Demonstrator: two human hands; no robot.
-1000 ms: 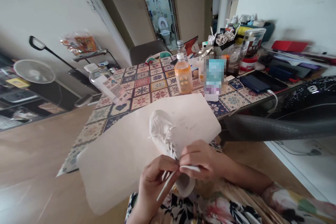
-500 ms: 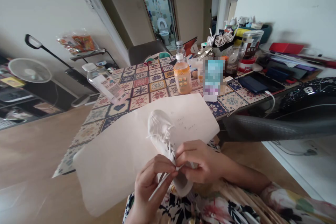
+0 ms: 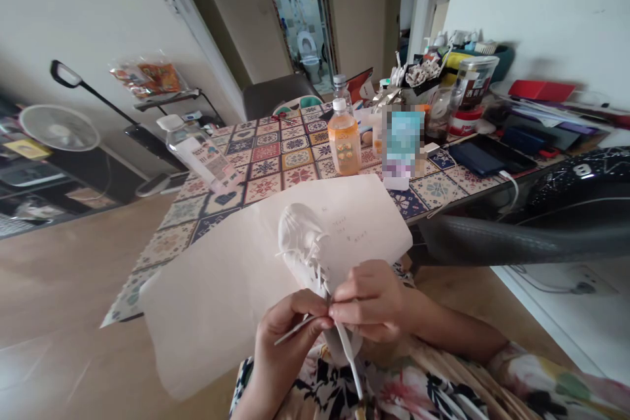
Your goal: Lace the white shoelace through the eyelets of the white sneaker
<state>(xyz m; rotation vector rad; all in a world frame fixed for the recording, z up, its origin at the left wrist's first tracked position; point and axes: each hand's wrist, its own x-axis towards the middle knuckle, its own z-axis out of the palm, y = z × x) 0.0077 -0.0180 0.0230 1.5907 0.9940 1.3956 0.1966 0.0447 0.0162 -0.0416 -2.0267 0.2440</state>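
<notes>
A white lace-up shoe [image 3: 301, 236] lies on a large sheet of white paper [image 3: 211, 315], its toe pointing away from me and its heel close to my lap. My left hand [image 3: 293, 325] pinches a white shoelace [image 3: 350, 357] above the shoe's opening. Fingertips of my right hand [image 3: 371, 302] meet those of the left and pinch the lace too. One lace end sticks out to the left under my left fingers; another hangs down toward my lap. The exact crossing of the laces is hidden behind my fingers.
On the patterned tablecloth [image 3: 266, 174] stand an orange drink bottle [image 3: 344, 144] and a tilted clear bottle [image 3: 201, 157]. A blurred-out box [image 3: 402, 144], a dark phone [image 3: 477, 161] and jars crowd the right side. A black chair [image 3: 522, 236] is at the right.
My hands have stayed together at the shoe. The lace strand has shifted: one end now hangs down below my right fingers, and less shows under my left hand.
</notes>
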